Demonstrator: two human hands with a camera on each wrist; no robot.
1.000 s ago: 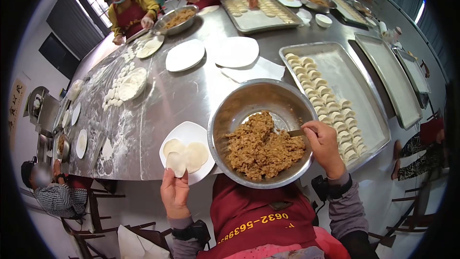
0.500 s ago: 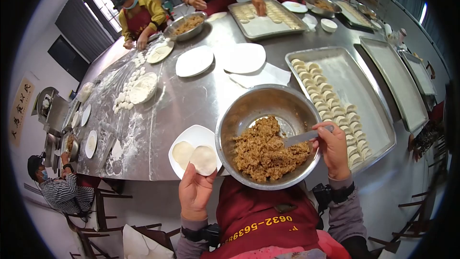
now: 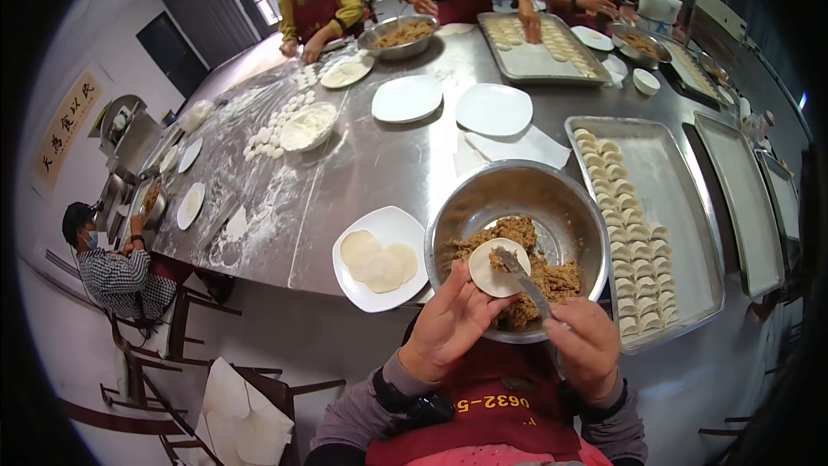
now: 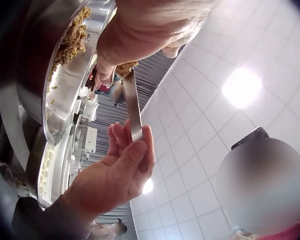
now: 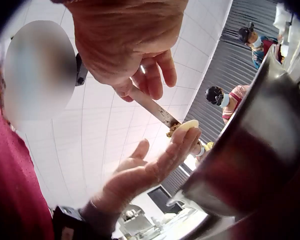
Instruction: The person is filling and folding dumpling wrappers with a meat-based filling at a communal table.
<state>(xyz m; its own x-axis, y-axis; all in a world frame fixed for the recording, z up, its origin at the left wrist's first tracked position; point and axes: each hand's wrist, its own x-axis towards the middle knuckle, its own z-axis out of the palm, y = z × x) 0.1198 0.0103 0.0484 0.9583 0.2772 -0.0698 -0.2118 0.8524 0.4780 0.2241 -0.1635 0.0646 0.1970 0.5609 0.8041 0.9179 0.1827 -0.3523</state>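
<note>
A round dumpling wrapper (image 3: 490,280) lies across the fingers of my left hand (image 3: 450,324), above the near side of a steel bowl (image 3: 442,207). In the right wrist view those fingers reach out under the wrapper (image 5: 189,126), thumb apart from it. My right hand (image 3: 588,345) grips the handle end of a flat metal spatula (image 3: 528,286), also visible in the left wrist view (image 4: 132,102). Its tip presses a small lump of brown meat filling (image 3: 498,259) onto the wrapper. More filling (image 3: 556,280) sits in the bowl.
Left of the bowl, a white plate (image 3: 379,300) bears several wrappers (image 3: 362,250). A metal tray (image 3: 690,207) with rows of dumplings (image 3: 634,246) stands on the right. White plates (image 3: 407,100), dough pieces (image 3: 267,138) and flour lie farther off, where other people work.
My left hand has lifted a wrapper off the plate and moved right, over the bowl. The spatula has come up from the filling with a lump and now meets the wrapper.
</note>
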